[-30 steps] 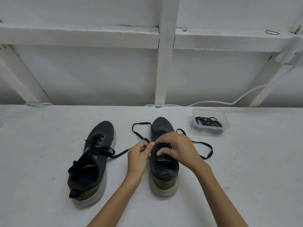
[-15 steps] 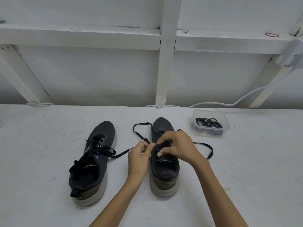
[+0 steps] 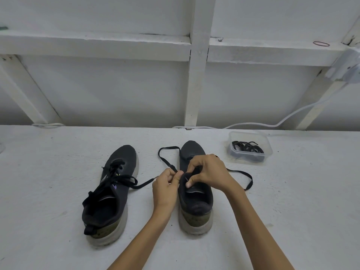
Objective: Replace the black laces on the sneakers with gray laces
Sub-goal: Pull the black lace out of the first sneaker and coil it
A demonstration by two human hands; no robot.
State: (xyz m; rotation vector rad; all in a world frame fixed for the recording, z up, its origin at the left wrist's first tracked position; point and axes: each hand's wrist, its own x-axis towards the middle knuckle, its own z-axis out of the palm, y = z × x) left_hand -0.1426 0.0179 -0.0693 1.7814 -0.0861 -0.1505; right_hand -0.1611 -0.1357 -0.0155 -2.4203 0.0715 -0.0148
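**While easing the black lace out: snag watch**

Working on right sneaker [image 3: 194,209], sole-down near the middle of the table [image 3: 292,211], beside left sneaker [image 3: 109,199] and not touching it. Pinching black lace [image 3: 165,154] between curled fingers of left hand [image 3: 166,184] at the shoe's left edge. Curling right hand [image 3: 208,172] over the eyelet row, thumb and forefinger closed, apparently on the same lace; exact hold hidden.

Risks, by judgement:
- Could jam the lace tip in an eyelet if tugged sideways.
- Could drag or tip the shoe, with neither hand pinning it down.
- Could tangle the loose loops lying on either side.

Points toe-first away, toward the back wall. Runs heel-to-toe nearly straight out from the person, heel nearest.

Container [image 3: 266,151] of dark laces [image 3: 246,148] off to the far right, apart from the shoe; shade hard to tell.
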